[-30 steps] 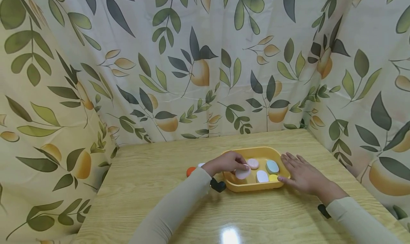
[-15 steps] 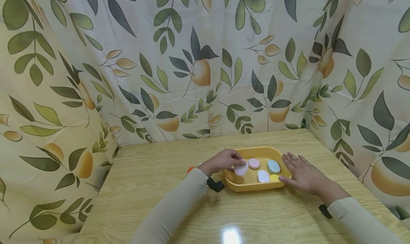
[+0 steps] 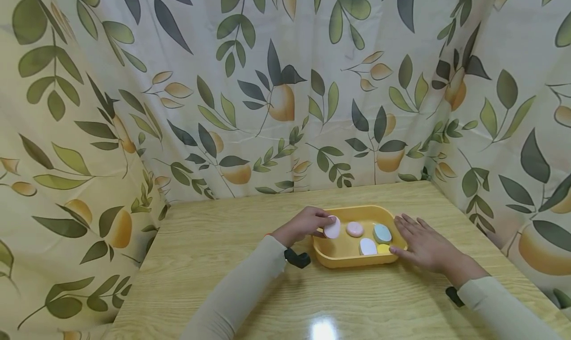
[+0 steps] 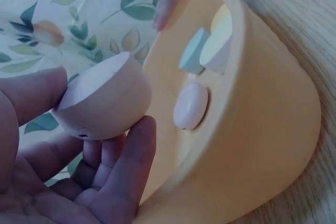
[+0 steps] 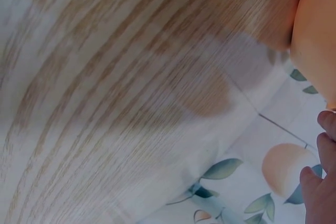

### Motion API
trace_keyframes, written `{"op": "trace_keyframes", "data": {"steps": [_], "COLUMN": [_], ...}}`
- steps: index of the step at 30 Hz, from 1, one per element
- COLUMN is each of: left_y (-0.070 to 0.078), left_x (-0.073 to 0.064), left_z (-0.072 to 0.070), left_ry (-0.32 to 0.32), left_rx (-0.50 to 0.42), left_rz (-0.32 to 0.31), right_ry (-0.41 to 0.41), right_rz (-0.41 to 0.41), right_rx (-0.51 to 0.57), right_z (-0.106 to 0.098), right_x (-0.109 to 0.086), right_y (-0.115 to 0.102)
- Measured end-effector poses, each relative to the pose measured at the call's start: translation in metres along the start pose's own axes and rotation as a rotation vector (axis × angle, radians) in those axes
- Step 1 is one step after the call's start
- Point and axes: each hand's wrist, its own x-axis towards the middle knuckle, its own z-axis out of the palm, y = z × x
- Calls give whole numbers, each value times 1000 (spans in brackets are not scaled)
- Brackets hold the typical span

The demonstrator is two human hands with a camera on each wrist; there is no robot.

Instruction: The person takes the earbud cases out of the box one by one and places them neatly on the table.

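Head view: pink block (image 3: 333,228) in left hand (image 3: 300,226)

Tray (image 3: 352,262): looks like hard plastic, smooth, semi-matt w/ soft sheen along rim. Pale pink pc (image 4: 107,98) held over it: smooth, matt, painted-wood or plastic, can't tell; tiny dark nick nr lower edge. Rounded pink pc (image 4: 190,103): smooth, slightly shinier. Blue pc (image 3: 382,233), white pc (image 3: 368,247): smooth, mostly matt. Table (image 3: 214,251): wood-grain surface, glossy, bright glare spot nr front, blurry reflections in R wrist view. Curtain (image 3: 308,171): thin printed cloth, matt, lightly creased. Sleeves (image 3: 238,290): matt cloth, soft folds, approx. plain knit.
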Motion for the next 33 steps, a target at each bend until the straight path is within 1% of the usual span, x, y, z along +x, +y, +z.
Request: {"op": "trace_keyframes", "data": {"steps": [8,11,18,24,28,33], "left_y": [-2,-2,-4,-7,-10,-17], "left_x": [-8,-12,-16,-18,-23,-28], "left_z": [-10,-15,-26,-32,-37,-48], "left_ry": [-8,-5,10,25,37,59], "left_rx": [-70,-76,-85,-103,-112,-125], "left_rz": [-5,1,13,25,23,16], "right_ry": [14,13,13,5,-1,7], "right_rz": [5,2,5,7,8,11], "right_rx": [18,20,15,22,26,20], "right_z": [2,2,2,1,0,1], "right_x": [-1,-1,0,-1,-1,0], "right_y": [0,0,1,1,0,0]}}
